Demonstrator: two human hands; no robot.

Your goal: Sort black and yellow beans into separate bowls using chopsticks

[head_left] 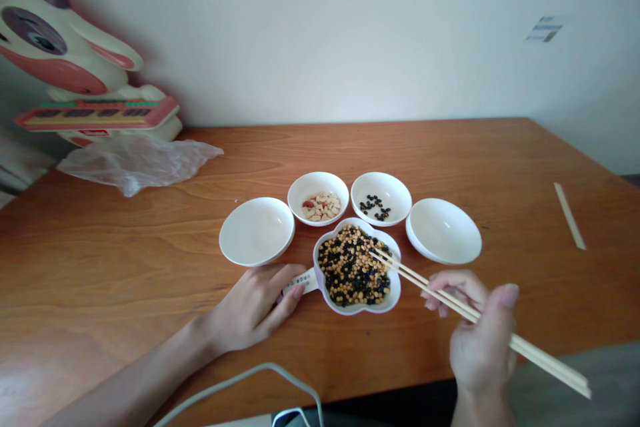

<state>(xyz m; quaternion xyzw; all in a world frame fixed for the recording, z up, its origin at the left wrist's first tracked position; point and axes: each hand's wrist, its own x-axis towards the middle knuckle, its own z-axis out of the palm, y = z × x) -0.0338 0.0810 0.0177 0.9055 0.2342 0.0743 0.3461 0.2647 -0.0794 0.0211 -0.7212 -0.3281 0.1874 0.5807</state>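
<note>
Your right hand (480, 340) pinches the chopsticks (450, 300), tips in the bean bowl (395, 293) near the table's (125, 260) front edge. Your left hand (253, 307) grips its handle (300, 282). Beans look small, hard, slippery; pinch one across its middle.

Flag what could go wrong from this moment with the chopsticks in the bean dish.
1. The chopsticks in the right hand have their tips among small round beans in the mixed dish; a bean could slip from the grip and roll across the table.
2. The left hand only steadies the dish's handle; a push might slide it into the black-bean bowl.
</note>
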